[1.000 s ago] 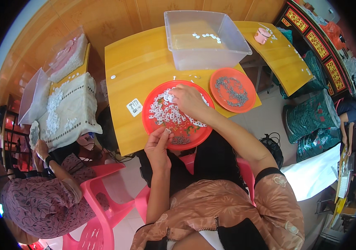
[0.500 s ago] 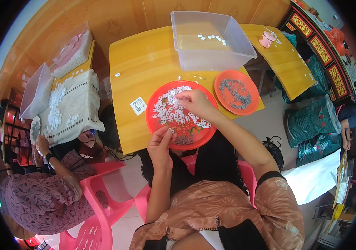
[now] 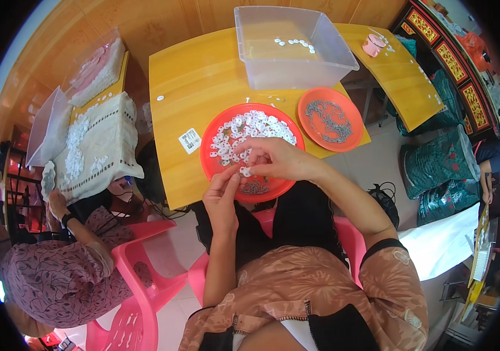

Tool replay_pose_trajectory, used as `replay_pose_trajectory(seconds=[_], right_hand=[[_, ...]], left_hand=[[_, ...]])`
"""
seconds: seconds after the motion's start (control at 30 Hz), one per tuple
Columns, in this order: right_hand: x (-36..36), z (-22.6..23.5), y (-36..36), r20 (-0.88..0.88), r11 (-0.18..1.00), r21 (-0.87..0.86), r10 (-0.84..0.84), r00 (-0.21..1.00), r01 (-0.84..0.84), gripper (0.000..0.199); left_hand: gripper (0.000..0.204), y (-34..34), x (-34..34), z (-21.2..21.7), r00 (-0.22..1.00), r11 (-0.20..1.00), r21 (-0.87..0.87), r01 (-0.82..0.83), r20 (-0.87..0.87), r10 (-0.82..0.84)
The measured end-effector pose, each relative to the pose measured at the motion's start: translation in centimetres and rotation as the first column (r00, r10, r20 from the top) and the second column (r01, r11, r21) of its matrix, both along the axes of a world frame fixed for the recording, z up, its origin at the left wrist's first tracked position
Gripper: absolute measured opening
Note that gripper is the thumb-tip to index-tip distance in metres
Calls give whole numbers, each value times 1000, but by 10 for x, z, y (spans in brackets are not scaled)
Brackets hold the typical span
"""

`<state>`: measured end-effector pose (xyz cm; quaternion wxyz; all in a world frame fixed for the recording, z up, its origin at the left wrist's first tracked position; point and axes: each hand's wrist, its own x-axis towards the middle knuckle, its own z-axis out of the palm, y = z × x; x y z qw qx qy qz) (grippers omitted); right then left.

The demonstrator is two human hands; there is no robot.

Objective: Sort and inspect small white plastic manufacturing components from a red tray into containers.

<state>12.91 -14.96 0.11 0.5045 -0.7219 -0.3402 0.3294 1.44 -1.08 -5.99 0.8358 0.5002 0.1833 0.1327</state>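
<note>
Over the near part of a red round tray [image 3: 207,167], my two hands meet fingertip to fingertip. My left hand [image 3: 222,196] pinches at a small white plastic piece [image 3: 245,172]. Coming in from the right, my right hand [image 3: 282,159] has its thumb and fingers closed on the same spot; whether it holds a second piece is hidden. Many similar white pieces with dark marks [image 3: 256,124] fill the far side of the tray. A little heap of thin grey metal pins [image 3: 254,188] lies at its near edge, just below my fingers.
An orange plate [image 3: 352,140] of grey metal pins stands right of the tray. Behind is a clear plastic bin [image 3: 297,73]; a printed label [image 3: 190,141] lies left. At far left a person [image 3: 57,275] works by a cloth-covered table [image 3: 112,137] with white pieces. Green sacks [image 3: 437,161] stand right.
My right hand has come back from the pile of white pieces toward me and now meets my left hand. My left hand has risen slightly. The view has shifted a little.
</note>
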Motion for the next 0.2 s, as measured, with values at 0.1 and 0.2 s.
replay_pose_trajectory(seconds=[0.1,0.2], right_hand=[[-4,9,2,172,996,-70,62,983,-51,38],[-7,12,2,197,996,-82,50,979,-35,38]], left_hand=[[22,0,-2,-4,999,993,119,-2,52,-4],[24,3,-4,-7,998,984,171,45,27,-50]])
